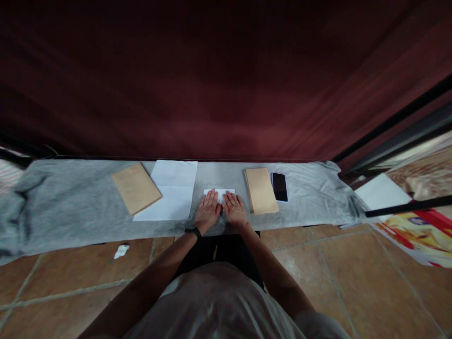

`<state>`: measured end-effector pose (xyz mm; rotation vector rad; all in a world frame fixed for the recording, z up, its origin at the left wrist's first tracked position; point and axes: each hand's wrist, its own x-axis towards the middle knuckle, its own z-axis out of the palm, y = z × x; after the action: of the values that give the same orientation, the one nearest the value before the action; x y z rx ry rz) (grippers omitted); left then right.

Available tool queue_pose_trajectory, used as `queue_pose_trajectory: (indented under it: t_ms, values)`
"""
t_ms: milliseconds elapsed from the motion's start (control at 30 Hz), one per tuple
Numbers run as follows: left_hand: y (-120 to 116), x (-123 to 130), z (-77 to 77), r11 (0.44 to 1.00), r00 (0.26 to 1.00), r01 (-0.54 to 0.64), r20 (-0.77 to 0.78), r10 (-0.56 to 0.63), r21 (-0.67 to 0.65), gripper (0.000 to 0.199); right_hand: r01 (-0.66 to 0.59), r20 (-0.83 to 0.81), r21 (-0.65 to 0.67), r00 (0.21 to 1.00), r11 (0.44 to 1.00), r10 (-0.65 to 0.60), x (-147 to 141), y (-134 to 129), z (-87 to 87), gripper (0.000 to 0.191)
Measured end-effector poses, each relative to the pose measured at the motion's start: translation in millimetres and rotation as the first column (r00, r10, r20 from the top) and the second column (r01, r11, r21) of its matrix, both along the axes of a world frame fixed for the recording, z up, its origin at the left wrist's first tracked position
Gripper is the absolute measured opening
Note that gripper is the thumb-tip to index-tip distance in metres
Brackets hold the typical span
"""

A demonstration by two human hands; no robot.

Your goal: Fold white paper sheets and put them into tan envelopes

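A small white folded paper (220,193) lies on the grey cloth in front of me, partly hidden under my fingers. My left hand (208,209) rests flat on its left part, fingers stretched out. On the right part lies my right hand (234,209), also flat with fingers extended. The two hands are close together, thumbs near each other. To the left are large white sheets (174,188) with a crease across them, and a stack of brown envelopes (136,188) overlaps their left side. Another stack of brown envelopes (262,190) sits to the right of my right hand.
A phone (279,187) with a dark screen lies beside the right envelopes. The grey cloth (84,197) covers a long narrow surface against a dark red curtain (226,94). A crumpled tissue (122,251) is on the tiled floor. Black metal bars (399,127) stand at the right.
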<state>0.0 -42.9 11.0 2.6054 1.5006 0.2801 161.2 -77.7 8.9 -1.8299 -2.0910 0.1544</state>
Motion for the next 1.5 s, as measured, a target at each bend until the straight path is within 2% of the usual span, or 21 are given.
queue_pose_trajectory:
  t_ms: [200, 467, 567, 867, 1100, 1167, 1333, 1500]
  values:
    - [-1, 1, -0.2, 1.000, 1.000, -0.002, 0.025, 0.002, 0.011, 0.064, -0.012, 0.009, 0.016, 1.000, 1.000, 0.011, 11, 9, -2.4, 0.048]
    - [-1, 1, 1.3, 1.000, 1.000, -0.012, 0.015, 0.012, -0.001, 0.068, 0.032, 0.002, 0.035, 0.999, 0.999, -0.032, 15, 16, -3.1, 0.050]
    - [-1, 1, 1.2, 1.000, 0.999, -0.015, 0.030, 0.015, 0.008, 0.068, 0.031, -0.020, 0.061, 0.999, 0.998, -0.030, 15, 7, -1.7, 0.051]
    - [-1, 4, 0.6, 1.000, 1.000, -0.030, 0.005, 0.030, 0.004, 0.068, -0.007, -0.052, 0.055, 0.999, 0.998, 0.009, 19, -47, 0.1, 0.045]
    - [-2, 6, 4.4, 0.999, 1.000, -0.031, 0.007, 0.031, 0.029, 0.062, 0.012, -0.047, 0.058, 0.999, 0.998, -0.009, 17, -50, 2.1, 0.044]
    - [-4, 12, 7.0, 1.000, 1.000, 0.006, 0.011, -0.006, 0.028, 0.059, 0.014, -0.052, 0.055, 0.999, 0.998, -0.011, 16, -49, 2.2, 0.045]
    - [-9, 38, 8.8, 0.971, 0.973, 0.230, 0.034, -0.228, -0.066, 0.055, 0.014, -0.052, 0.048, 0.999, 0.999, -0.011, 16, -50, 0.5, 0.044]
    - [0, 50, 4.0, 0.962, 0.968, 0.252, 0.037, -0.249, -0.106, 0.055, 0.016, -0.038, 0.040, 0.999, 0.999, -0.014, 16, -51, 0.2, 0.041]
